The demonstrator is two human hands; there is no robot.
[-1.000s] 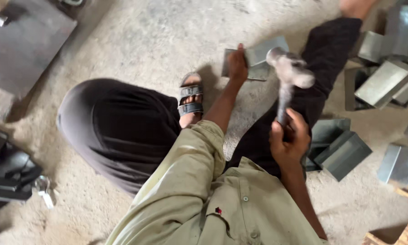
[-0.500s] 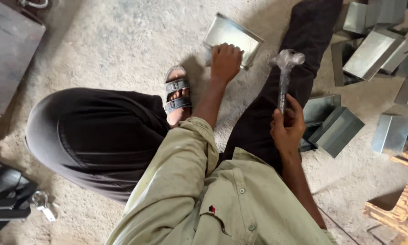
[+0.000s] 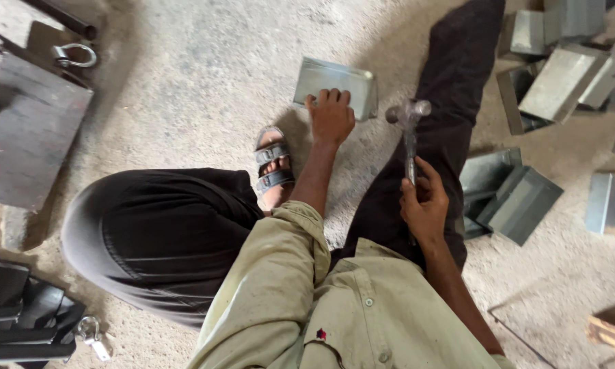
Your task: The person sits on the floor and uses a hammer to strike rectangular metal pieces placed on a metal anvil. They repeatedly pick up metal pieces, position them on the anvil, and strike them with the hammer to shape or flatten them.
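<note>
Shallow grey sheet-metal tray (image 3: 338,85), raised edges

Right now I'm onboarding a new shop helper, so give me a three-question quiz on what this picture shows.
1. Which hand grips the hammer?
2. True or false: the left hand rests on the folded sheet-metal tray lying on the concrete floor.
3. Where are most of the other metal trays? A) to the person's right B) on the person's lap C) under the sandalled foot

Key:
1. The right hand, with the hammer head raised just right of the tray.
2. True.
3. A.
</note>
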